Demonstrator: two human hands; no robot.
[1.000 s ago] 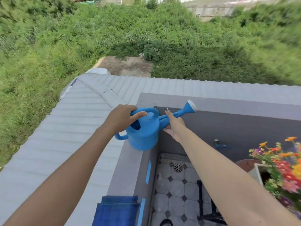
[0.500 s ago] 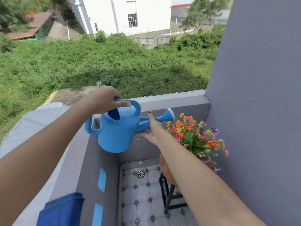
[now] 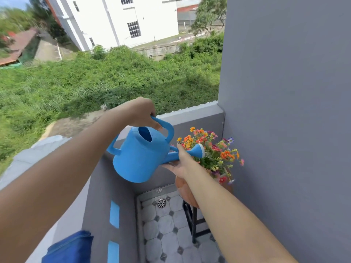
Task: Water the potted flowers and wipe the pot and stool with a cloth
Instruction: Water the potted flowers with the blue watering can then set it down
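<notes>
A blue watering can (image 3: 141,156) hangs in the air over the balcony corner, tilted slightly with its spout over the flowers. My left hand (image 3: 141,112) grips its top handle. My right hand (image 3: 180,163) supports the spout from below, thumb raised against it. The white-rimmed spout head (image 3: 199,150) reaches into the orange, red and purple flowers (image 3: 218,154). They grow in a terracotta pot (image 3: 185,190) standing on a black metal stool (image 3: 192,223); my right forearm hides most of both. A folded blue cloth (image 3: 69,247) lies on the ledge at lower left.
A grey wall (image 3: 284,130) rises close on the right. The grey parapet (image 3: 190,113) bounds the balcony in front and to the left, with a drop to greenery beyond. The tiled floor (image 3: 165,230) has a drain (image 3: 161,203) in its corner.
The can has swung from the left parapet to the right, and its spout now sits among the flowers. Both hands kept their hold. The view turned right and up.
</notes>
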